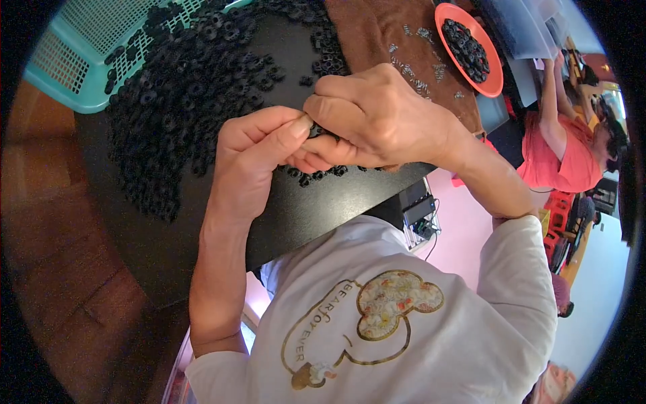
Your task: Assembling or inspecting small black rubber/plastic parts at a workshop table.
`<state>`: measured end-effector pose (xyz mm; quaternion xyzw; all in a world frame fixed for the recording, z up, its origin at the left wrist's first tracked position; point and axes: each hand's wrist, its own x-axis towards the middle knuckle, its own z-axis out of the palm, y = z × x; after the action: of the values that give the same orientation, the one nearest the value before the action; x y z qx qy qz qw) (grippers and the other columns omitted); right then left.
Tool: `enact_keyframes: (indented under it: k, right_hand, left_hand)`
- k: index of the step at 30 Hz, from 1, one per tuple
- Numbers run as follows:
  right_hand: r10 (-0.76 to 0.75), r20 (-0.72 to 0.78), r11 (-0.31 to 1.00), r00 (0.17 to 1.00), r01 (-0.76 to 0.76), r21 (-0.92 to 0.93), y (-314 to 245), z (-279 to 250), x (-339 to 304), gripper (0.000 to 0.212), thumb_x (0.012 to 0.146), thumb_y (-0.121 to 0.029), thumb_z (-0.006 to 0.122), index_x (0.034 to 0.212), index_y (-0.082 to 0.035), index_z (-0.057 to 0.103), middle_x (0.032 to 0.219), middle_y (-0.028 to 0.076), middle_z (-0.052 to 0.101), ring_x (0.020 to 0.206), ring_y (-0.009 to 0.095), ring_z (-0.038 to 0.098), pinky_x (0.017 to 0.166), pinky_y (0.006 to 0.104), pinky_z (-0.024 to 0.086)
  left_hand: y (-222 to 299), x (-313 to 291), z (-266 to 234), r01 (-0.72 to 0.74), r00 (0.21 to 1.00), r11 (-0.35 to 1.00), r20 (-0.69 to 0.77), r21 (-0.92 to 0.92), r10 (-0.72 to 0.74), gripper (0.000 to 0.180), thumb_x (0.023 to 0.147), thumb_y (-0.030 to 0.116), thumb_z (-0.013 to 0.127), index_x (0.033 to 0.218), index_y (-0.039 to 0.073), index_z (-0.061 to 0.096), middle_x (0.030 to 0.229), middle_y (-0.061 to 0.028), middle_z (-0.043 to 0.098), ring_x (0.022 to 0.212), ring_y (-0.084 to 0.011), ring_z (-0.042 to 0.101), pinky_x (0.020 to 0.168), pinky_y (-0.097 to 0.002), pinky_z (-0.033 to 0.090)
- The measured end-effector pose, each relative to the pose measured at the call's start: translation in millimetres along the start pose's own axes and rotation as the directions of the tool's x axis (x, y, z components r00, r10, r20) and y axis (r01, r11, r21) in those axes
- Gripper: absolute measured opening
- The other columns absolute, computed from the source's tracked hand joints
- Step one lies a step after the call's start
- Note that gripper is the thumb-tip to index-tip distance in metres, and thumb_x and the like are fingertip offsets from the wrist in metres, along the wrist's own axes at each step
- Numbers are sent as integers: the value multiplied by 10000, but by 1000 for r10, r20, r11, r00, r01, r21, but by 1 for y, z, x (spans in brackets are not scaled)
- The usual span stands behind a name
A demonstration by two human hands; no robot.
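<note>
I see two hands meeting at picture centre over the black worktop (350,202). The left hand (252,161) is pinched narrow, thumb tip against the fingers of the right hand (377,118), which curls over it; both grip one small black rubber ring (316,131), mostly hidden. One large heap of identical black rings (182,94), too many to count, spreads from 9 to 12 o'clock of the hands. One teal plastic mesh basket (67,60) lies at 10 o'clock. One brown cloth (383,34) carrying small metal parts (414,71) lies at 12 o'clock; one orange bowl (494,81) of rings sits at 1 o'clock.
</note>
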<state>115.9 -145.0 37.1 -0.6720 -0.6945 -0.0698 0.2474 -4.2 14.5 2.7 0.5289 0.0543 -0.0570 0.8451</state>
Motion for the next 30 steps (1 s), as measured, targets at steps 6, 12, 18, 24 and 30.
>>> enact_keyframes:
  k: [6,12,18,24,30]
  right_hand:
    - [175,-117,981,978,-184,-67,-3,-5,-1,379,785,-361,664,708,-19,520,677,118,512,562,296,579,466,400,467]
    - [72,-92,997,993,-70,31,-11,0,-9,349,764,-324,676,677,-32,506,643,98,496,539,283,555,449,384,465]
    - [265,-186,964,946,-262,44,7,-25,-38,355,773,-335,696,795,-2,575,680,151,534,616,340,571,524,414,464]
    - [634,-333,692,698,-704,-158,66,-92,-121,325,856,-259,654,1038,8,624,806,169,628,686,250,620,635,355,480]
    - [861,-93,480,500,-860,-173,104,-112,-166,303,876,-157,643,1110,32,597,805,62,576,735,121,540,686,267,454]
  left_hand:
    - [3,2,4,66,992,997,-103,-33,-69,237,926,184,538,908,-24,650,762,-123,683,657,-163,667,606,-246,524]
    - [4,1,7,17,1000,999,7,-30,-17,222,918,144,524,877,-39,642,748,-140,677,647,-175,662,611,-260,527]
    - [2,-1,6,1,1000,1000,24,-20,0,295,953,191,475,948,-57,634,828,-182,690,669,-210,680,612,-275,539]
    - [3,4,5,-53,996,999,-69,0,53,320,980,202,437,948,-51,630,825,-173,691,656,-196,678,593,-265,534]
    - [8,2,-7,-155,944,986,-304,-54,132,290,973,210,469,952,-35,623,813,-163,686,636,-182,659,599,-259,526]
